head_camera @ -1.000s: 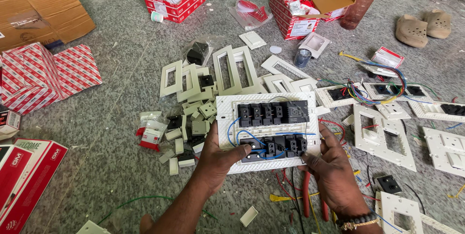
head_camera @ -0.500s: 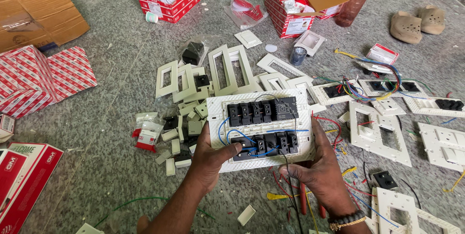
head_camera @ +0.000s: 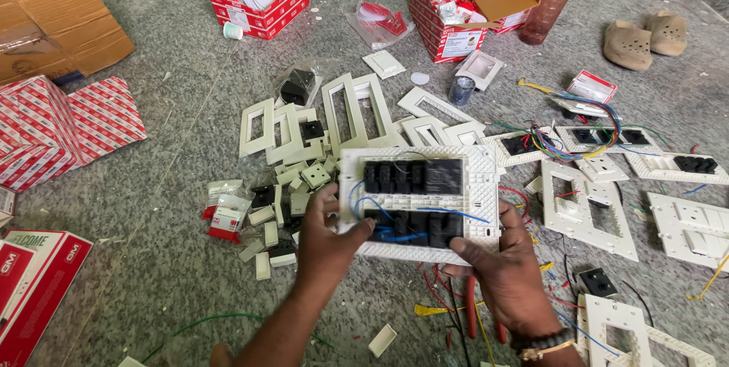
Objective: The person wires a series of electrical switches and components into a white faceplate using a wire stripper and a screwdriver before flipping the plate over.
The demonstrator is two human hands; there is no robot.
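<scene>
Hands [head_camera: 334,242] apparently grip switch plate [head_camera: 419,201] between them

Speckled grey stone floor [head_camera: 190,101], daylit

White switch plate [head_camera: 419,204], black modules, blue wires [head_camera: 380,204]; red-and-white patterned boxes [head_camera: 61,128]; tan sandals [head_camera: 645,36]; speckled grey floor [head_camera: 152,276].

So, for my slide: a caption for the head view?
Both hands hold a wired switch plate over scattered frames.
</scene>
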